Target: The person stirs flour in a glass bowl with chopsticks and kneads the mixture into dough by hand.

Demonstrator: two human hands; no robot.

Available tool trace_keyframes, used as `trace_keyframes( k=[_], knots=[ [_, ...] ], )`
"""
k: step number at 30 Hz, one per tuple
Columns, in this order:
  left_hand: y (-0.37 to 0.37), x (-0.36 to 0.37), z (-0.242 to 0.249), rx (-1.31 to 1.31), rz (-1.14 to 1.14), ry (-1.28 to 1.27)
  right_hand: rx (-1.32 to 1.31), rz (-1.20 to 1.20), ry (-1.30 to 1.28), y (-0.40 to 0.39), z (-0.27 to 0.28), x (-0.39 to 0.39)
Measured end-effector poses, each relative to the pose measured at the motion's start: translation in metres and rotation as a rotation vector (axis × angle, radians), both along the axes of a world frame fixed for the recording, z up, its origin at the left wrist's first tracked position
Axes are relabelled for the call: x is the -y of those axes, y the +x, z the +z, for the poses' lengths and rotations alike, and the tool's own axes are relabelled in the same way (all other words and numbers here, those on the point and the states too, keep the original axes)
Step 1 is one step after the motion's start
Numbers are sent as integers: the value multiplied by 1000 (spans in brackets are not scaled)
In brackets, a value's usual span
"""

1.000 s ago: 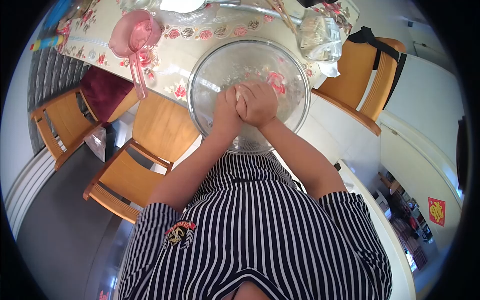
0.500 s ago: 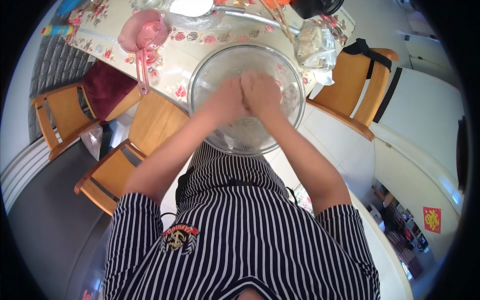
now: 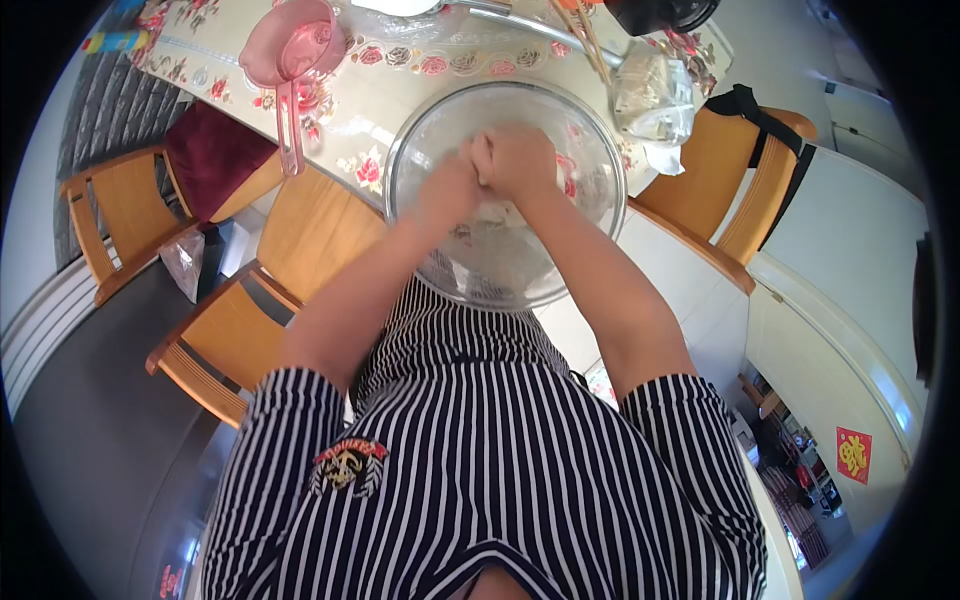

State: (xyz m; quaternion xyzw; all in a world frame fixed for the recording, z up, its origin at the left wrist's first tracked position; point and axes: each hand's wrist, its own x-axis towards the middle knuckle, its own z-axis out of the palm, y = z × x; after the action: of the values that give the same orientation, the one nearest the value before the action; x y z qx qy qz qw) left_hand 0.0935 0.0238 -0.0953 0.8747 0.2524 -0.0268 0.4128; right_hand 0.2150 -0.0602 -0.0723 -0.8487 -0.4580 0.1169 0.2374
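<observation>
A large clear glass bowl [image 3: 395, 205] stands at the table's near edge, its lower rim close to my striped clothing. Both hands are inside it, pressed together. My left hand [image 3: 455, 188] is closed and blurred, its fingertips meeting the other hand. My right hand [image 3: 522, 162] is curled into a fist shape beside it, slightly higher. Whatever lies between or under the fingers is hidden. Pale smears show on the bowl's inside near my wrists, and the flowered tablecloth shows through the glass.
A pink translucent dipper [image 3: 290, 125] rests on the flowered table [image 3: 390, 110] to the left. Behind the bowl lie a metal rod [image 3: 530, 28] and chopsticks [image 3: 585, 40]. A clear plastic bag [image 3: 650, 100] sits at right. Wooden chairs [image 3: 310, 225] stand left and right [image 3: 745, 200].
My hands have shifted slightly up in the bowl and stay together; the right one is now more curled. The view has moved a little, so the bowl appears slightly farther right.
</observation>
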Motion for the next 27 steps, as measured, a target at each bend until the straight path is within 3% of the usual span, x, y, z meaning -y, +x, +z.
trace_keyframes(
  k=[1, 3, 5, 7, 9, 11, 12, 14, 16, 21, 22, 23, 24, 25, 26, 27],
  knots=[
    [15, -21, 7, -135, -86, -123, 10, 1, 4, 4, 1, -6],
    [29, -34, 35, -259, -175, -239, -437, -331, -223, 10, 8, -15],
    [35, -30, 60, -234, -449, 252, -501, -399, -168, 10, 51, -8],
    [21, -15, 76, -112, -453, 214, -570, -477, -128, -4, 65, 16],
    [2, 7, 86, -1, -444, 174, 37, -142, 99, -26, 43, 45],
    [-17, 36, 78, -52, -44, -89, 72, -101, 164, -42, 40, 61],
    [-21, 45, 69, -57, -46, -88, 117, -65, 240, -42, 38, 60],
    [-31, 60, 43, 235, 128, 40, 180, -10, 339, -37, 26, 49],
    [-24, 52, 14, 179, 127, 62, 237, 38, 430, -29, 13, 37],
    [-2, 25, 10, 174, 109, 145, 64, 86, 43, -1, 1, 12],
    [1, 11, 3, 74, 79, -12, 71, 86, 48, 2, 5, 3],
    [2, 0, -2, -28, 46, -172, -17, -16, -134, 3, 11, -8],
    [11, -13, 2, -18, 46, -167, -99, -117, -312, 2, 18, -14],
    [26, -33, 16, -182, -103, -219, -85, -117, -300, 1, 25, -16],
    [37, -47, 33, -348, -253, -267, -233, -294, -263, -1, 31, -18],
    [40, -45, 50, -336, -255, -260, -383, -470, -227, -1, 37, -17]
  ],
)
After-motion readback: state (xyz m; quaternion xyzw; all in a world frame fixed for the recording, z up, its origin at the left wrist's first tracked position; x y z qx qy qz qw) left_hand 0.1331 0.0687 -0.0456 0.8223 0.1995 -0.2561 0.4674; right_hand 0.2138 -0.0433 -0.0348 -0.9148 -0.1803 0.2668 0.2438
